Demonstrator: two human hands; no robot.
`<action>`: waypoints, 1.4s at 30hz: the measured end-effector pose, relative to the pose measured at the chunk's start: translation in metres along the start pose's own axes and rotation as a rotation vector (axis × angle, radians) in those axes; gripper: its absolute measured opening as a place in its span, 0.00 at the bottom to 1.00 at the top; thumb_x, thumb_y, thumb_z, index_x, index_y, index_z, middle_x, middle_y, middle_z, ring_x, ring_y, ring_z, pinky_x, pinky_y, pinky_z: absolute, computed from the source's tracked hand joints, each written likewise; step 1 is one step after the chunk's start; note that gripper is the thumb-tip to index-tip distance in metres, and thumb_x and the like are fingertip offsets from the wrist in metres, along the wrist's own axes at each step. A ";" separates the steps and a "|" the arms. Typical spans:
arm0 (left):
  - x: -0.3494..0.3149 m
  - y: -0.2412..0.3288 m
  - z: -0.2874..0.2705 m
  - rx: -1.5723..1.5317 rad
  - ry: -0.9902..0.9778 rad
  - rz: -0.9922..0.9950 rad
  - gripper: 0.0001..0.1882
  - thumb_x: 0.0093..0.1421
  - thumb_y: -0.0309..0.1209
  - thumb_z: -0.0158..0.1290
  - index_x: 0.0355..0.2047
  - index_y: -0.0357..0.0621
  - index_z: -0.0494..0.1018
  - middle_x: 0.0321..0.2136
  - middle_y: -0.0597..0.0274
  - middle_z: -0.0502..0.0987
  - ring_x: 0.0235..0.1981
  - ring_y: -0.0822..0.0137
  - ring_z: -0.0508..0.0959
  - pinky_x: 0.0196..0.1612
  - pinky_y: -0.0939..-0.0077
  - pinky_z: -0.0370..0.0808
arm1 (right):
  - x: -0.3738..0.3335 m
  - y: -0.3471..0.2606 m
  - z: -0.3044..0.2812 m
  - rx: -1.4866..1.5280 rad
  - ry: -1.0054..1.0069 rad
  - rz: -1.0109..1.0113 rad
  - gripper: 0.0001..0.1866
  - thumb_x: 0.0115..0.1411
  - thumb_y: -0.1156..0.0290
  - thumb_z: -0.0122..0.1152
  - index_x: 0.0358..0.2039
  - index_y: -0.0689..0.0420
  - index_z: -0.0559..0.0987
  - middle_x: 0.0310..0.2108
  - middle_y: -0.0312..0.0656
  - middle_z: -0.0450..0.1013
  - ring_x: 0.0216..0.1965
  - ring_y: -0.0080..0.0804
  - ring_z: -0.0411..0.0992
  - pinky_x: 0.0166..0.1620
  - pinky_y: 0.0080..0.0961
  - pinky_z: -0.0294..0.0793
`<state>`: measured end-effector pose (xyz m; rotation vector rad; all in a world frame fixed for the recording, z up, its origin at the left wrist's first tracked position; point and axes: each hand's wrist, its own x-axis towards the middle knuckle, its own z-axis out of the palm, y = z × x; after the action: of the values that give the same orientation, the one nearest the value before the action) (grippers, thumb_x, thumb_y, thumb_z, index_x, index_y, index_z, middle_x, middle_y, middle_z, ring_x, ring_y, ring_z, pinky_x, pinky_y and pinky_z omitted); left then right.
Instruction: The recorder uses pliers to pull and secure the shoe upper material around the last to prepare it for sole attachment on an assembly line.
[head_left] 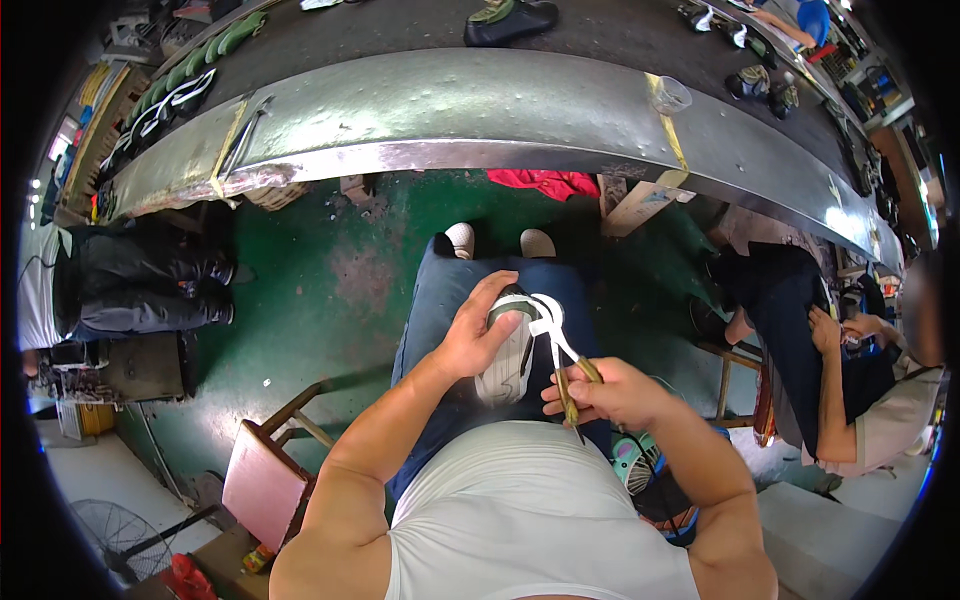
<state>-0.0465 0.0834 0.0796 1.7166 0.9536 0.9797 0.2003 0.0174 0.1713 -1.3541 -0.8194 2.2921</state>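
We see one clear plastic cup (pixel 670 94) on the long metal bench (pixel 450 110); we cannot tell what it holds. No other containers read clearly.

One shoe upper (pixel 507 350) sits on our lap, over the blue trousers (pixel 440 290), between both hands. It is white and grey with a dark green toe part, sole side not visible. White strips (pixel 548 318) loop off its top edge toward the right.

Left hand (pixel 478 330) is clamped on the shoe, fingers curled over its upper end, thumb on the side. Right hand (pixel 612 392) is closed around one pair of pliers (pixel 572 380) with yellowish-brown handles; the tool's tip meets the white strips just beside the shoe. The hands are near each other, not touching.

Counts: one shoe in hand, one tool, two of our own shoe tips (pixel 497 241) on the green floor (pixel 330 270). One dark shoe (pixel 510 20) lies on the belt behind the bench, and a row of green pieces (pixel 215 45) at upper left, too small to count. Another person (pixel 850 370) sits to our right; someone's dark-trousered legs (pixel 140 290) are at left. One wooden stool (pixel 265 480) stands at lower left, one fan (pixel 105 525) below it.
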 end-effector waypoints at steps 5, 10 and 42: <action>0.003 0.000 0.002 -0.008 0.030 0.016 0.26 0.66 0.35 0.53 0.60 0.33 0.65 0.59 0.43 0.68 0.60 0.48 0.69 0.64 0.64 0.63 | 0.007 0.002 -0.005 -0.036 -0.008 0.041 0.11 0.70 0.66 0.51 0.40 0.62 0.73 0.30 0.42 0.74 0.26 0.26 0.73 0.31 0.27 0.77; 0.003 -0.027 0.001 0.000 0.147 -0.080 0.23 0.66 0.34 0.52 0.58 0.36 0.68 0.55 0.46 0.72 0.57 0.51 0.73 0.61 0.66 0.66 | 0.068 0.059 0.018 -0.260 0.257 -0.315 0.14 0.70 0.65 0.52 0.29 0.60 0.72 0.19 0.36 0.70 0.18 0.22 0.68 0.24 0.23 0.69; 0.007 -0.014 -0.001 -0.009 -0.006 -0.255 0.22 0.70 0.35 0.46 0.61 0.37 0.65 0.60 0.44 0.67 0.62 0.49 0.69 0.64 0.64 0.64 | 0.053 -0.031 -0.016 -0.225 -0.039 0.134 0.13 0.71 0.64 0.50 0.41 0.62 0.74 0.33 0.41 0.75 0.31 0.28 0.76 0.30 0.27 0.78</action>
<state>-0.0471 0.0937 0.0674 1.5448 1.1304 0.8091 0.1895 0.0762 0.1498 -1.5041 -1.0556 2.3933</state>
